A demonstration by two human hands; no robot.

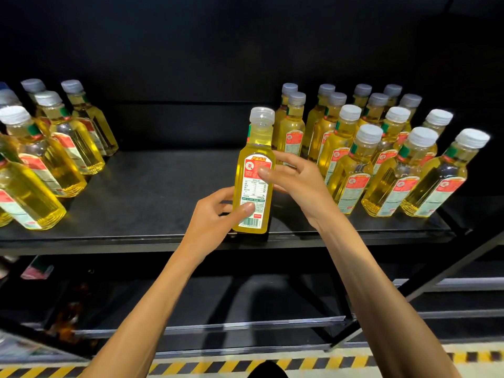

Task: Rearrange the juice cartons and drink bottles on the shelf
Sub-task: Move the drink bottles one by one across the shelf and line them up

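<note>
A yellow drink bottle (pixel 255 170) with a clear cap and a red-and-white label stands upright near the front edge of the black shelf (pixel 152 192), in the gap between two groups. My left hand (pixel 215 216) grips its lower part, thumb across the barcode. My right hand (pixel 297 181) wraps its middle from the right, thumb on the label. Several identical bottles (pixel 381 159) stand in rows on the shelf's right side. Another group of the same bottles (pixel 46 148) fills the left side.
A lower black shelf (pixel 207 301) lies beneath, with dark items (pixel 71 309) at its left. A slanted black frame strut (pixel 447 271) runs down at the right. Yellow-and-black hazard tape (pixel 341 362) marks the floor edge.
</note>
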